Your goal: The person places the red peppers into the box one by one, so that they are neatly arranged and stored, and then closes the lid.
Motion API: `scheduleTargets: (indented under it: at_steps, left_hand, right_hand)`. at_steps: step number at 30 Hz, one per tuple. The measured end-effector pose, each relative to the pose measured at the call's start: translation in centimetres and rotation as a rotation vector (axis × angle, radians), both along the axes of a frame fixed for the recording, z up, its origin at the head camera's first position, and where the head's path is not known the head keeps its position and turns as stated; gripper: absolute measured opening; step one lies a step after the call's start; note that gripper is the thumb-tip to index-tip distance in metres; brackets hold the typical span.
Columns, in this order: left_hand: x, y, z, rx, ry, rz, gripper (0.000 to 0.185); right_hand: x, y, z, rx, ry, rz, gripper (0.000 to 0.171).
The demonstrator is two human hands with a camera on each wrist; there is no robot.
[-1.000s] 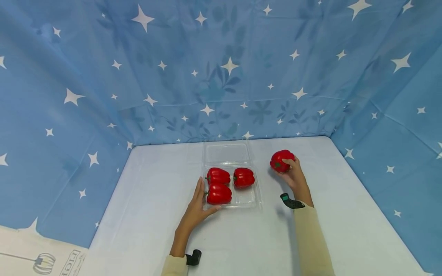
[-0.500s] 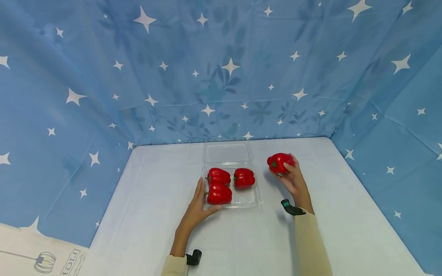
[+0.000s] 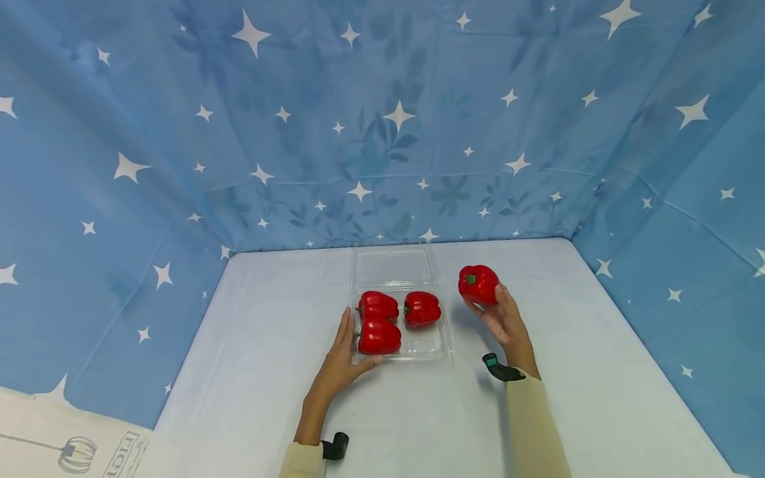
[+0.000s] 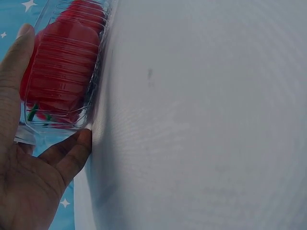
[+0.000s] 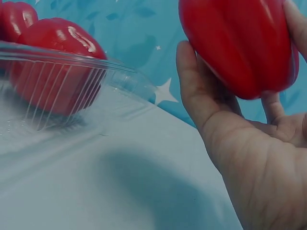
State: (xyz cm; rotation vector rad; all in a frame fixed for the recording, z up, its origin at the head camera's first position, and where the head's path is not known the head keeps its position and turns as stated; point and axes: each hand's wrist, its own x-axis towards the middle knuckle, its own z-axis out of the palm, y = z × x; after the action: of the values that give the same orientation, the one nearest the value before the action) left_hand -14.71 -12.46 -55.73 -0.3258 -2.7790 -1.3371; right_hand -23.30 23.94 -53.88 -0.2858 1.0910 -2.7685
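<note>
My right hand (image 3: 506, 322) holds a red bell pepper (image 3: 478, 284) above the table, right of a clear plastic clamshell box (image 3: 422, 341). Its green stem faces the head camera; in the right wrist view, fingers and thumb wrap the pepper (image 5: 242, 45). Inside the box lie three more red bell peppers: two on the left, a back one (image 3: 378, 305) and a front one (image 3: 379, 336), and one at the back right (image 3: 422, 309). My left hand (image 3: 339, 367) rests at the box's near left corner, fingers extended along the left side, thumb along the front edge.
The box's clear lid (image 3: 392, 265) lies folded back toward the rear edge of the white table (image 3: 418, 418). The front right part of the box is bare. A blue star-patterned curtain (image 3: 382, 133) stands behind and at both sides.
My right hand has moved slightly left and toward me, turning the pepper so its stem end faces up toward the head camera. The left hand and the box have stayed put.
</note>
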Motion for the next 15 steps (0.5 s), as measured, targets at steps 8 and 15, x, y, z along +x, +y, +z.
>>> scheduleTargets:
  at_steps: [8, 15]
  left_hand:
    - [-0.21, -0.15, -0.06, 0.002, 0.011, -0.005, 0.11]
    - [-0.15, -0.09, -0.15, 0.002, 0.0, 0.001, 0.11]
  right_hand:
    - [0.38, -0.51, -0.1, -0.108, 0.006, 0.034, 0.047]
    - [0.76, -0.79, -0.2, -0.098, 0.028, 0.043, 0.048]
